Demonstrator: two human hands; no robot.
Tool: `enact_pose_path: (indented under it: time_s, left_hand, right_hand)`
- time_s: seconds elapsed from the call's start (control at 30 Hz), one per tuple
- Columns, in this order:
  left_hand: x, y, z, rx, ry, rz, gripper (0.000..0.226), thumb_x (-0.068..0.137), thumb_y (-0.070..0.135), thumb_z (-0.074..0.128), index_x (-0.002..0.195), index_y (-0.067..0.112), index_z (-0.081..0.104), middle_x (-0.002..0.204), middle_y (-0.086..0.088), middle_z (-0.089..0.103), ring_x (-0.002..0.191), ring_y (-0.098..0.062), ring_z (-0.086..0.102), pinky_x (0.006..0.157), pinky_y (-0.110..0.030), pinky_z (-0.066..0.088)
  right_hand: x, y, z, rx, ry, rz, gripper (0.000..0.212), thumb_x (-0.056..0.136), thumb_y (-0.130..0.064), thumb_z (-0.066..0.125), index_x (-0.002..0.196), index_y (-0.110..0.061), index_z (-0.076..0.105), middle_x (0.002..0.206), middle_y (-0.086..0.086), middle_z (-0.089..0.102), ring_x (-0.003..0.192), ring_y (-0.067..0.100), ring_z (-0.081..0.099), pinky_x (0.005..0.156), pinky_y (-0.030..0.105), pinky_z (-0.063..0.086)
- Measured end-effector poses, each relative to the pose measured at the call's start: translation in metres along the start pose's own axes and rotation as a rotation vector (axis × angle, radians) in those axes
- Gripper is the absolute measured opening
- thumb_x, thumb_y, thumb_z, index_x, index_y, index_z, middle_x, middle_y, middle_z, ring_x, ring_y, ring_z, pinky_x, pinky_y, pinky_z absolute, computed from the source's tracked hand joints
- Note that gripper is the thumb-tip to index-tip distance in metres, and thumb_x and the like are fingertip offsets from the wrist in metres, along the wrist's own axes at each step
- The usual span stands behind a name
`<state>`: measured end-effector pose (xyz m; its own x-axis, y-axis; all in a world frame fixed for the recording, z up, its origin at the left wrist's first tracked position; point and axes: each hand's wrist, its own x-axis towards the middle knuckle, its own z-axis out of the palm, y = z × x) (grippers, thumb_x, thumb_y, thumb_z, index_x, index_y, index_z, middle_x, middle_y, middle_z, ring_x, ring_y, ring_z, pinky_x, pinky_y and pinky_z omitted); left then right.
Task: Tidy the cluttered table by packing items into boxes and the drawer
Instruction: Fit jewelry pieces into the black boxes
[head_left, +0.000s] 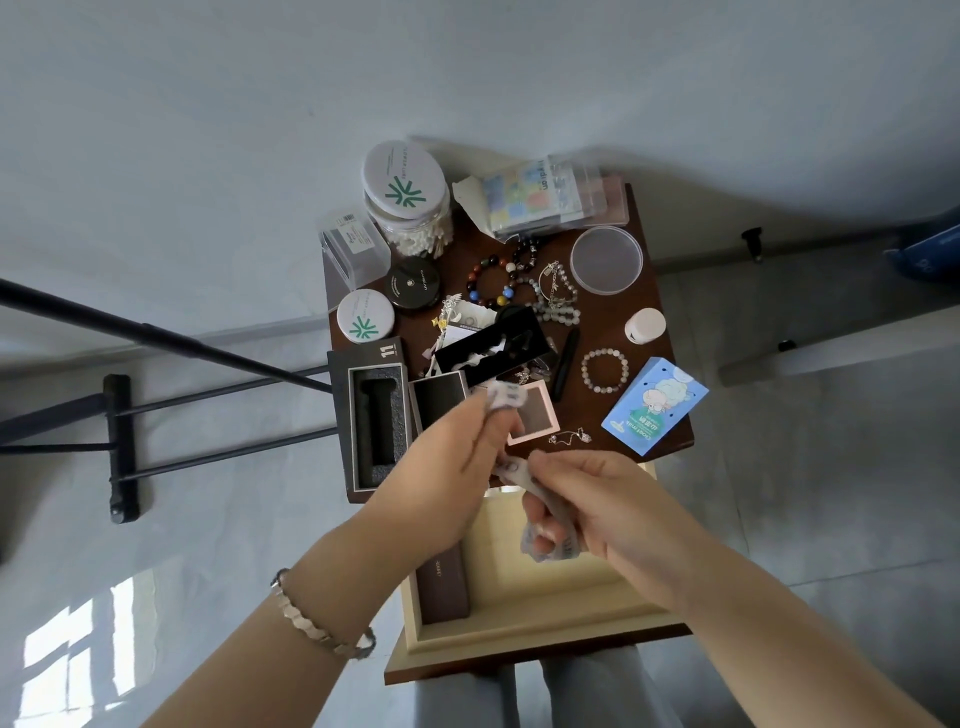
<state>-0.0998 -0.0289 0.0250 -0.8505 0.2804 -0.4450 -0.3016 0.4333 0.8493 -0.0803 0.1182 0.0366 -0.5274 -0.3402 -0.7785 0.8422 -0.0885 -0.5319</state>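
Both hands hold one small grey-white patterned cloth (551, 512) above the table's front edge and the open drawer (540, 618). My left hand (457, 467) pinches its upper end, my right hand (587, 509) grips its lower part. The dark wooden table (639, 400) carries a black foam-lined box (371, 421), a small pink box (537, 410), a blue carton (654, 413), bead bracelets (491, 283) and a thin silver necklace (569, 438). A long brown case (441, 587) lies in the drawer's left side.
At the back stand a cotton-swab jar (410, 208), a clear plastic box (353, 249), a sticker pack (540, 200) and a clear round lid (605, 260). A black compact (413, 285), a white tin (365, 316) and a small white jar (644, 326) sit mid-table. Black metal bars (156, 415) stand left.
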Motion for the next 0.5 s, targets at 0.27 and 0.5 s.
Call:
enact_pose_path:
  time_s: [0.27,0.5]
  left_hand:
    - [0.000,-0.011,-0.013,0.594,-0.157,0.383,0.049,0.091,0.043,0.027,0.118,0.015,0.057,0.098,0.007,0.043,0.072,-0.011,0.057,0.064,-0.019,0.048]
    - [0.012,-0.003,-0.019,0.634,-0.344,0.349,0.039,0.090,0.047,0.048,0.115,0.021,0.064,0.098,0.006,0.040,0.080,-0.011,0.049,0.071,-0.016,0.040]
  right_hand:
    - [0.005,-0.011,-0.006,0.148,-0.031,0.114,0.045,0.068,-0.051,0.058,0.075,-0.007,0.063,0.055,0.003,0.054,0.040,0.010,0.043,0.047,0.025,0.046]
    - [0.003,-0.006,-0.012,-0.147,0.007,-0.006,0.024,0.073,-0.037,0.064,0.058,-0.019,0.068,0.054,-0.002,0.057,0.042,0.005,0.042,0.052,0.023,0.046]
